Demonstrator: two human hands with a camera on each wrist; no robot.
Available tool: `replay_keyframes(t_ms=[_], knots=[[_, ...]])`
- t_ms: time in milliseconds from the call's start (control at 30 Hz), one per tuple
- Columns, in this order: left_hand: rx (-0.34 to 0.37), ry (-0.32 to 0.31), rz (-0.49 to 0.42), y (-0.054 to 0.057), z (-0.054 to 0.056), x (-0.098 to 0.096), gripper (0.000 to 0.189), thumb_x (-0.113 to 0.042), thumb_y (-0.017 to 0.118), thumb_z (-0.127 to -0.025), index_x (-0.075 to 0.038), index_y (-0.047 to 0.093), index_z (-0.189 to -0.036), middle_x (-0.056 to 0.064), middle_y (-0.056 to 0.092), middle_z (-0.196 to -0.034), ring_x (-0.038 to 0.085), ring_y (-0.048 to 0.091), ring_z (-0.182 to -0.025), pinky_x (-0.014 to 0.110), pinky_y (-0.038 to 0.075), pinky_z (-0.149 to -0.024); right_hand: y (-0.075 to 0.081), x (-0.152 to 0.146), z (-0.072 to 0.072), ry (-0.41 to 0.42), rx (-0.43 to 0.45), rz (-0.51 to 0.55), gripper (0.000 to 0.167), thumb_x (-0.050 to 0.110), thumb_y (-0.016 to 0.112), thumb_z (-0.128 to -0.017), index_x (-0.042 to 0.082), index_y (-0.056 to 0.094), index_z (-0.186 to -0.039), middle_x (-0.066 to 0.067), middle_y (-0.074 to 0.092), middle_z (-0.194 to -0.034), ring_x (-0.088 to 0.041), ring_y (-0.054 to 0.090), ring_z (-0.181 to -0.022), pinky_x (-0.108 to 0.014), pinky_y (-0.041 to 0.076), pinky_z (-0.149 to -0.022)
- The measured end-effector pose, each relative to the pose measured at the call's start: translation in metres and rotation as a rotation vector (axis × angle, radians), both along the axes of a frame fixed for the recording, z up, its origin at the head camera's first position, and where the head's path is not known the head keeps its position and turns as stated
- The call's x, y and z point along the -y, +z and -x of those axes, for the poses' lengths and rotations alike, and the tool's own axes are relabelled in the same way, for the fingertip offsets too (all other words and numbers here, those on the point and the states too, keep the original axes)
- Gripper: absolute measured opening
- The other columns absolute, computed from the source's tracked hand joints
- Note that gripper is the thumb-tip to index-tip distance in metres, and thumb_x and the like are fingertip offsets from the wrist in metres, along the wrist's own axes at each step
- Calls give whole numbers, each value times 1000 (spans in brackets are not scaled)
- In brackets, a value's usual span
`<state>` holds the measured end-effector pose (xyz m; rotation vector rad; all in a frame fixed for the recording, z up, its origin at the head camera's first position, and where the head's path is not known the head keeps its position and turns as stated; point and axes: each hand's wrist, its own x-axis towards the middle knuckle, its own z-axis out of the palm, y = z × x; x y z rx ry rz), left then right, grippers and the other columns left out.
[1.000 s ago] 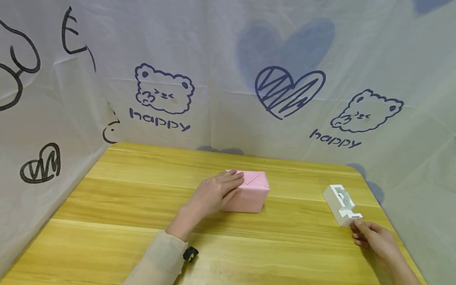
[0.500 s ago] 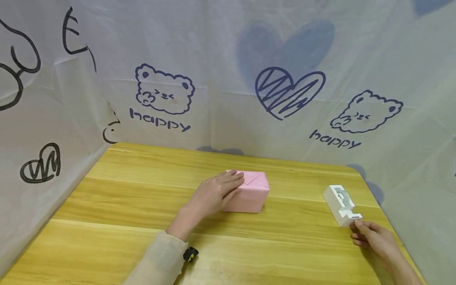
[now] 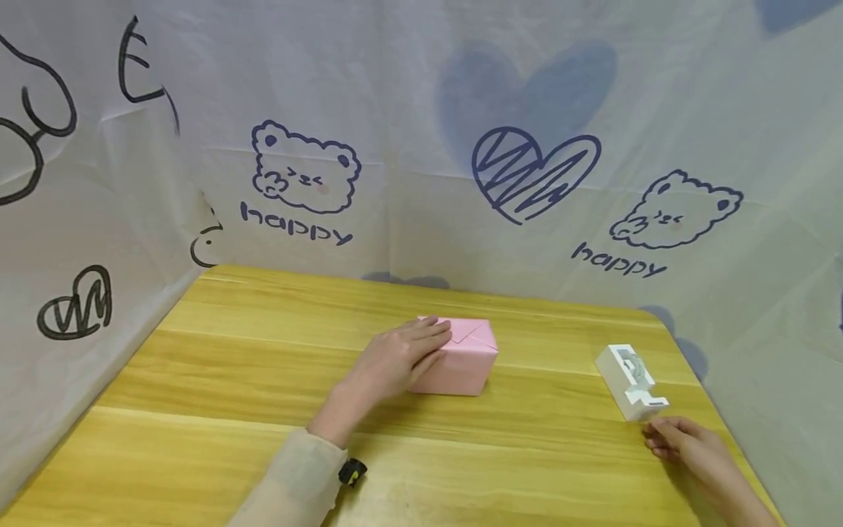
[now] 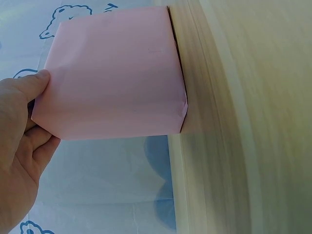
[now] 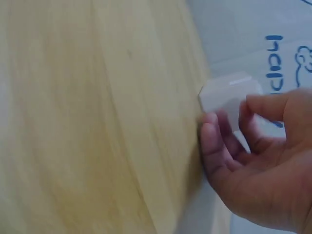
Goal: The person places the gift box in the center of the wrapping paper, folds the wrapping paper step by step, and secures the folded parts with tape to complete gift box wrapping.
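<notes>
A pink paper-wrapped box [image 3: 457, 373] sits on the table, its folded flap on top. My left hand [image 3: 395, 359] holds its left part, fingers lying over the top and thumb against the front face; the left wrist view shows the thumb [image 4: 36, 85] at the box's edge. A white tape dispenser [image 3: 619, 380] with a roll of clear tape [image 3: 635, 366] stands at the right. Just in front of its cutter end, my right hand [image 3: 691, 450] pinches at the tape's end between thumb and forefinger; the clear strip itself is hard to make out.
The wooden table [image 3: 263, 366] has its right edge close to the right hand. White cloth [image 3: 408, 88] with bear and heart drawings hangs behind and at both sides. A black band [image 3: 352, 472] shows at the left wrist.
My right hand has shifted slightly toward me, away from the dispenser's cutter end, and the tape roll looks turned a little. The left hand and the box stay in place.
</notes>
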<state>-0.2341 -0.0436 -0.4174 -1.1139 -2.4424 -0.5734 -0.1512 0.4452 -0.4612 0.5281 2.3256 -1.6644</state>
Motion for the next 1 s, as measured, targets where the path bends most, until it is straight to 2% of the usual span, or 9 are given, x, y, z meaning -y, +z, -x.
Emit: replay_keyframes(t_ms=[133,233,333,433,567,733,1000], knots=[[12,-10,14,0,0,-2,37,-22,65,-104,-8,68,-138,6,63,-145,27,57,-137,43,44,-115,8,16,-11,55,-23,30,33,27,52,-111,-4,62,-118,5,72,-102,-9,70,-89,-26,61,-82],[9,-9,19,-1,0,-3,38,-23,65,-104,-7,68,-138,8,63,-144,29,58,-136,44,45,-115,15,37,-11,94,-50,27,35,28,55,-110,-4,58,-124,3,69,-106,-11,69,-93,-27,61,-84],[-1,-2,22,-1,1,-2,38,-23,66,-104,-6,68,-138,8,63,-144,29,58,-136,44,46,-114,22,62,-6,108,-128,52,32,21,62,-107,-4,57,-125,1,68,-106,-14,69,-93,-29,62,-84],[-12,2,30,-1,1,-2,38,-23,65,-104,-6,68,-138,8,64,-144,29,58,-136,44,46,-114,29,88,1,128,-227,105,21,14,66,-104,-1,62,-119,0,69,-102,-16,70,-90,-30,62,-82],[-23,3,29,-2,1,-1,38,-24,66,-104,-7,68,-137,8,64,-143,28,59,-135,43,46,-114,37,123,12,185,-323,150,17,11,68,-102,0,65,-115,0,67,-98,-14,67,-88,-27,61,-79],[-22,4,17,-2,1,0,37,-23,66,-103,-7,69,-137,7,65,-143,28,59,-136,44,46,-114,46,165,25,209,-358,137,26,11,68,-102,-7,62,-119,-2,65,-98,-15,64,-86,-25,60,-77],[-9,9,18,-1,-1,0,38,-24,66,-104,-8,68,-138,7,64,-144,27,58,-137,44,45,-115,59,214,36,186,-367,162,34,13,68,-102,-7,62,-128,-2,66,-97,-12,59,-77,-24,56,-69]])
